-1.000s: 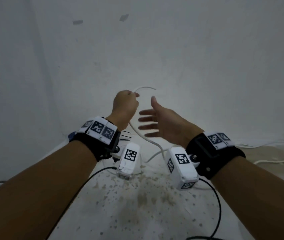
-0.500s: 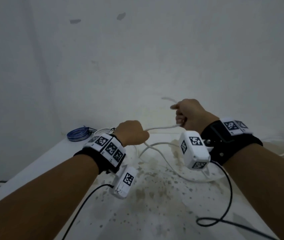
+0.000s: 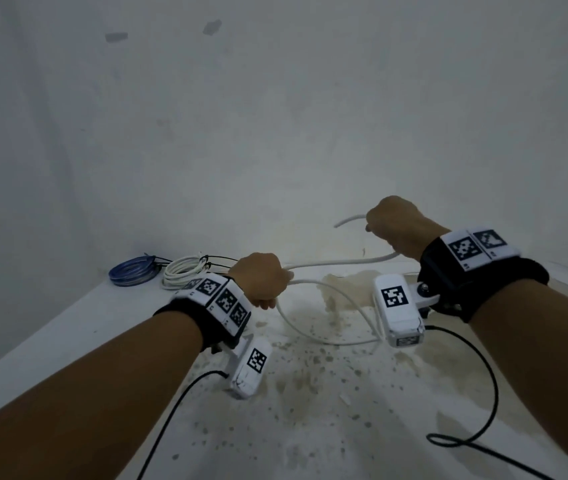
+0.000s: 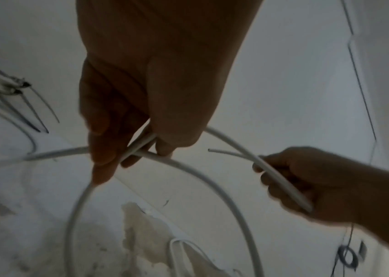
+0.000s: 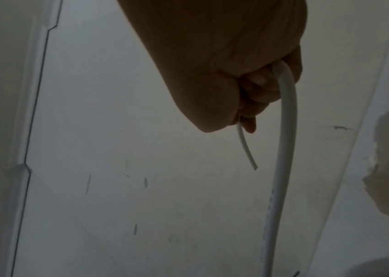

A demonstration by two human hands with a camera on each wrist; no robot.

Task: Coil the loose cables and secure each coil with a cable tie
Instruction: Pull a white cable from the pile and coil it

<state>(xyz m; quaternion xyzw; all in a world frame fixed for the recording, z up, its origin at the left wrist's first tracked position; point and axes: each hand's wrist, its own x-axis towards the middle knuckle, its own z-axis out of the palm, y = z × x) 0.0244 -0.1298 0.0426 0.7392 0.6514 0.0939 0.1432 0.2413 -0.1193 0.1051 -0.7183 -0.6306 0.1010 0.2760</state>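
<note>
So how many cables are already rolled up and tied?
2: a blue coil by the wall, far left on the table, and a white coil right beside it.

Head cam looks down on table [image 3: 68, 327]; wrist cams close-up, left shares it

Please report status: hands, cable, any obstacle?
Both hands grip white cable: left hand pinches the loop crossing, right hand near its free end. Nothing blocking.

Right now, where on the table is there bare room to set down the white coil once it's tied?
Bare strip along the table's left edge, nearer than the blue coil and tied white coil. The middle is crowded: white cable loops there, black wire on the right.
</note>
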